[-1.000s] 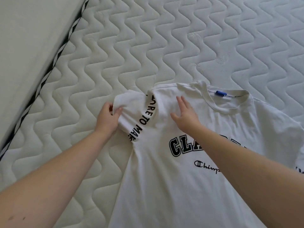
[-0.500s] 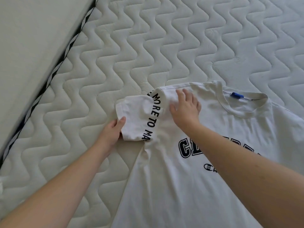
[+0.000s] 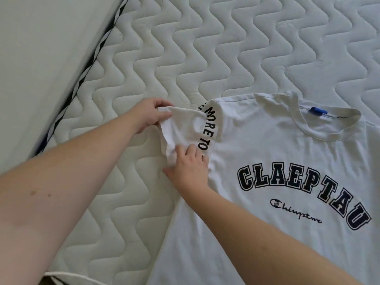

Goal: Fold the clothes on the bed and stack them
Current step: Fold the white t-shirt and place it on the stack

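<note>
A white T-shirt (image 3: 273,153) with dark block lettering on the chest lies face up on the quilted mattress (image 3: 185,54), collar pointing away from me. Its left sleeve (image 3: 185,130) carries black print along the shoulder seam. My left hand (image 3: 151,114) pinches the upper corner of that sleeve's hem between thumb and fingers. My right hand (image 3: 189,167) lies at the sleeve's lower corner near the armpit, fingers resting on the cloth; I cannot tell if it pinches the fabric. The shirt's right side runs out of view.
The mattress edge with a black-and-white striped band (image 3: 86,70) runs diagonally at the left, and a pale wall or bed side (image 3: 41,48) lies beyond it. A thin white cord (image 3: 67,275) shows at the bottom left.
My left hand moved from the sleeve's lower edge up to its top corner and took hold. My right hand slid from the shoulder down to the sleeve's lower corner. The view shifted left.
</note>
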